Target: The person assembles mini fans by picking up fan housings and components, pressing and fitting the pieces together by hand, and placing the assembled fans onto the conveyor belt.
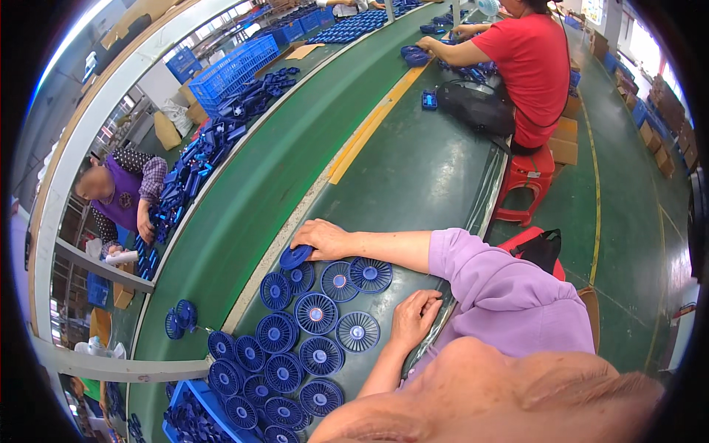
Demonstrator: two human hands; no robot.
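My right hand [323, 239] reaches out across the green work surface [399, 221]. Its fingers close on a small blue round fan grille [295, 256], held tilted at the far side of the laid-out grilles. Closer to my body, my left hand [416, 316] rests by the table edge, fingers loosely extended and holding nothing visible. Between and below the hands lie many blue spoked grilles, including one with a pale centre [358, 331] and one with a reddish centre [316, 314]. Toward the lower left they overlap in a cluster [277, 332].
A blue crate [193, 413] of small dark parts stands at the lower left. Two grilles [181, 317] sit on the green conveyor [244, 221]. Across it, a person in purple [122, 192] handles blue parts. A person in red [524, 66] works farther along, near a black bag [476, 107].
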